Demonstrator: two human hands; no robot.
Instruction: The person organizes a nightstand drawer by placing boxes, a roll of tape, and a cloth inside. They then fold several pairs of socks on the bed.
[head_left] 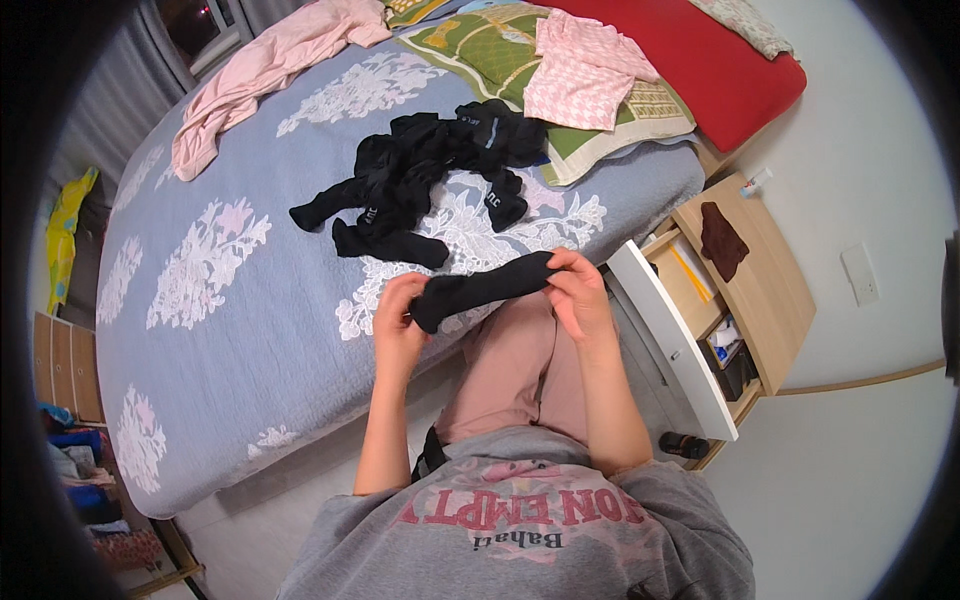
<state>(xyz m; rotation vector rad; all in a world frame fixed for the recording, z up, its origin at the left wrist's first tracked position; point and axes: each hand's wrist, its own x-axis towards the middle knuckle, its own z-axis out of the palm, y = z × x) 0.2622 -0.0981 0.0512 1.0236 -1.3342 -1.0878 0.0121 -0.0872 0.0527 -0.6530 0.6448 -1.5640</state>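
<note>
A black sock [482,288] is stretched sideways between my two hands, just above the near edge of the bed. My left hand [400,305] grips its left end, where the fabric bends downward. Its right end is pinched between the thumb and fingers of my right hand [578,287]. Beyond my hands, a loose heap of black socks [410,165] lies on the blue-grey bedspread [240,330]. Several of them point toward me, some with pale marks on the fabric.
Right of my legs, a wooden nightstand [775,320] has its white-fronted drawer [670,345] pulled out. A dark brown cloth [722,241] lies on top. Pink garments [590,75] rest on a green patterned pillow [480,45]. A dark bottle [684,445] is on the floor.
</note>
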